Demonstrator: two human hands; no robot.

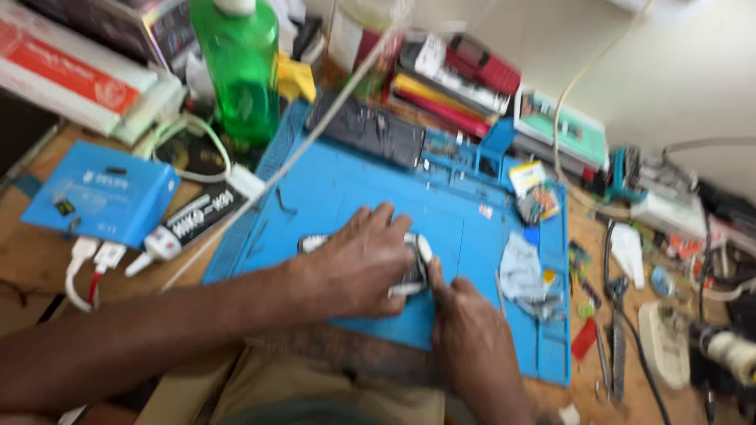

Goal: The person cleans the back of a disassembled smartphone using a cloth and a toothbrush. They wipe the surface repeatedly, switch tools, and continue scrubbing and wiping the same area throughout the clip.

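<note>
Head camera looks down, somewhat blurred, on a blue work mat (346, 197) spread over a crowded wooden bench (31, 260). Near the middle of the mat lies a phone (413, 271), flat, dark with pale edges, mostly hidden. The left hand (354, 264) lies palm-down over it, fingers curled along its far edge, pressing it to the mat. The right hand (465, 330) comes in from the near side with its thumb tip against the phone's right edge; whether it pinches a tool I cannot tell, since the blur hides the fingertips.

Several risks seem likely. The phone is pinned by palm pressure alone, so a hard push from the right thumb could slide or twist it across the mat. Just right of the hands lies a crumpled grey cloth (521, 271) with small loose parts (539, 203) farther along the mat's right side; a sweep of the wrist could scatter them off the edge. A white cable (315, 134) runs slantwise over the mat's left part, well placed to catch the left forearm. A green bottle (236, 67) stands upright at the far left corner of the mat, beside a blue box (102, 193) with plugged leads; knocked over, it might wet the electronics. Tweezers (614, 315) lie off the mat to the right.
</note>
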